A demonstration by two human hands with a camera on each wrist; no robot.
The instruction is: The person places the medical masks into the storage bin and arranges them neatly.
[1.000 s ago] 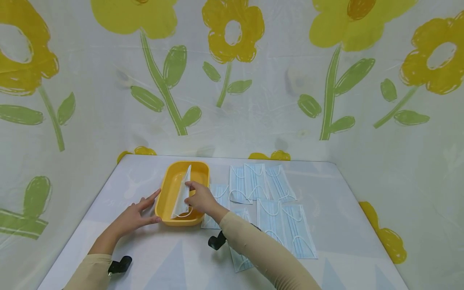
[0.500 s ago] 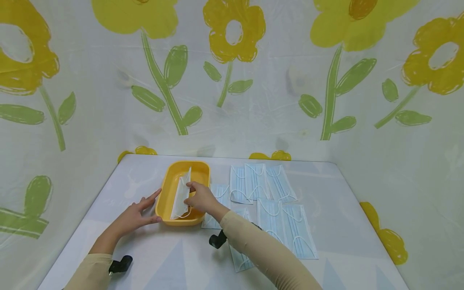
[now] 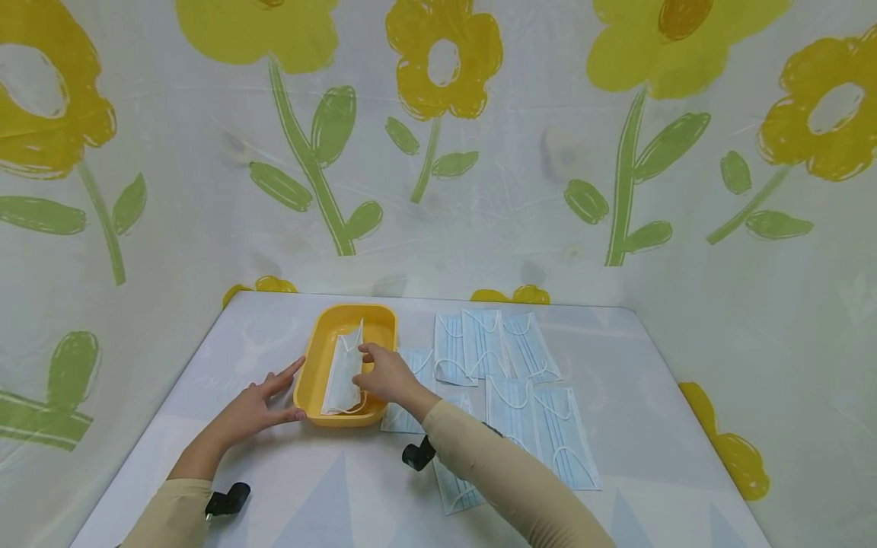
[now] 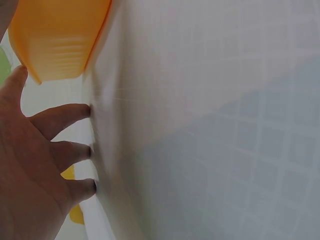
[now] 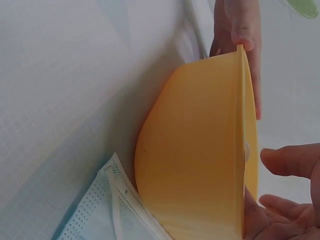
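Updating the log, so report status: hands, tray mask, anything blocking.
Left hand touching yellow tray. Right hand by the mask, thumb and fingers apart. Mask inside tray. Nothing obviously blocking; other masks lie right of tray.

The person wears close-fitting beige sleeves [image 3: 507, 476]; a small, black, angled device [image 3: 233, 498] juts out by each cuff [image 3: 189, 485]. The left hand [image 3: 253, 409] and right hand [image 3: 385, 376] are bare.
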